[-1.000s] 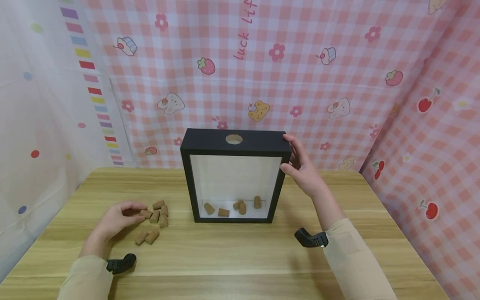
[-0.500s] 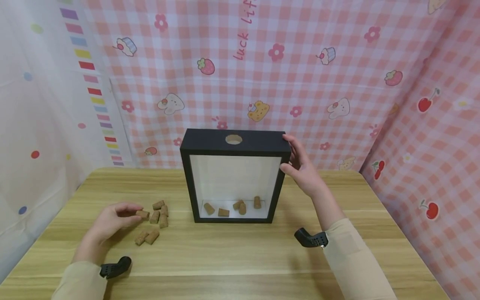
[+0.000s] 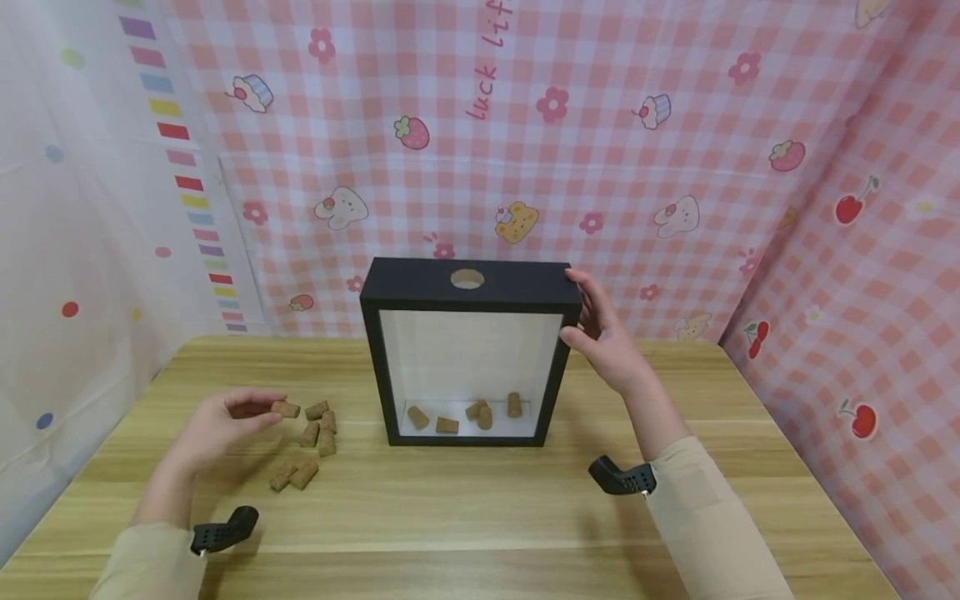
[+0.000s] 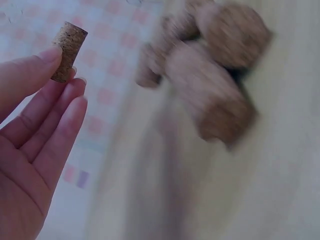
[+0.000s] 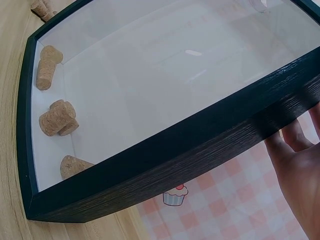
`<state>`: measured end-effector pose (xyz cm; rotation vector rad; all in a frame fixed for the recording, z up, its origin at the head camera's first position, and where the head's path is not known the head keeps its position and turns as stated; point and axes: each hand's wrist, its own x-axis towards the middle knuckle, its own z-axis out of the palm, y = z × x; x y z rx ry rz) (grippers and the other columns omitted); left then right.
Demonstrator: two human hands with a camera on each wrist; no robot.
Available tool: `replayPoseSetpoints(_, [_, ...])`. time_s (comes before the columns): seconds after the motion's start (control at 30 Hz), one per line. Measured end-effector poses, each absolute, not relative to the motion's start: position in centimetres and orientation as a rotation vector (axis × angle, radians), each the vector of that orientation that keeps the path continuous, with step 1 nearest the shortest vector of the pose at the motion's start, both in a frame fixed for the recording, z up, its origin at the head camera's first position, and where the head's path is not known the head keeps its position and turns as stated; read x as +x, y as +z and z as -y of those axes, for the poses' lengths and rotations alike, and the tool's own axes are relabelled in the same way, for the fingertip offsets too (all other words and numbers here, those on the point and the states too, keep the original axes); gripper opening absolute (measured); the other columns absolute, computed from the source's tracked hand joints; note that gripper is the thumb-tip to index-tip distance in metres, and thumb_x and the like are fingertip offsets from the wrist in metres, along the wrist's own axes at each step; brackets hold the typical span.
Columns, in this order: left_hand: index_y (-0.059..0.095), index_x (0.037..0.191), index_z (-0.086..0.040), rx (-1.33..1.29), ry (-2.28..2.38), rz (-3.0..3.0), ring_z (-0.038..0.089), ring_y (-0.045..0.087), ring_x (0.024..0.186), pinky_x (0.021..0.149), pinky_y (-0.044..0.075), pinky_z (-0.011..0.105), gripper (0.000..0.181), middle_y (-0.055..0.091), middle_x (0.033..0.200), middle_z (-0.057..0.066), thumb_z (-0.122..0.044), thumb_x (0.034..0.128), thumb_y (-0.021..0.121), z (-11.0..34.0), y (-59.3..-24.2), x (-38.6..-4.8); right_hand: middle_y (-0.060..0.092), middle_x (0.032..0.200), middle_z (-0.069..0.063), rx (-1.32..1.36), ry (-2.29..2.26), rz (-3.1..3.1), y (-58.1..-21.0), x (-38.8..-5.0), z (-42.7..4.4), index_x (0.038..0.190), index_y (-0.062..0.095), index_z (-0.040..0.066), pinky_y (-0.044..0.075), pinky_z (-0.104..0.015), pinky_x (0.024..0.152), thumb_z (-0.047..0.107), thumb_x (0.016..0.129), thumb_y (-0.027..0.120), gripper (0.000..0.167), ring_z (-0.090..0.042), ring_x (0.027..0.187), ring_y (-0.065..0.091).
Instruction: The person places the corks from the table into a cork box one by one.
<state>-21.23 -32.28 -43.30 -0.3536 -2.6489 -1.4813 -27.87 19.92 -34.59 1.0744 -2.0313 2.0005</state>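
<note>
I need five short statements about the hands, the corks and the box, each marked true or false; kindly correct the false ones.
1. The left hand pinches a cork, while the right hand grips the black box. True.
2. The box lies flat on its back. False: it stands upright.
3. Loose corks lie on the table, and other corks lie inside the box. True.
4. The pinched cork is directly above the round hole. False: it is left of the box.
5. The hole is in the box's top. True.
</note>
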Motion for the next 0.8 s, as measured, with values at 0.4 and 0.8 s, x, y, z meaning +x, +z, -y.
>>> replayPoseSetpoints(0.4, [0.066,0.121,0.005,-0.473,-1.425,2.512,0.001,0.066,0.089,0.074,0.055,0.018,0.033,0.07,0.104,-0.013,-0.008,0.092,0.072,29.1,-37.7,-21.2,0.035,0.153,-0.005,1.064,1.989,2.042,-34.5,-27.9,-19.9,0.149,0.035,0.03,0.042,-0.028,0.103,0.03,0.093,0.072,0.068,-0.024,0.134,0.038])
replayPoseSetpoints(0.8, [0.07,0.115,0.007,-0.766,-1.363,2.209,0.008,0.066,0.091,0.077,0.054,0.017,0.035,0.067,0.11,-0.002,0.019,0.0824,0.068,24.3,-31.3,-20.1,0.035,0.153,-0.005,1.049,1.977,2.057,-34.5,-27.8,-19.9,0.149,0.035,0.031,0.042,-0.027,0.102,0.029,0.093,0.072,0.067,-0.023,0.133,0.039])
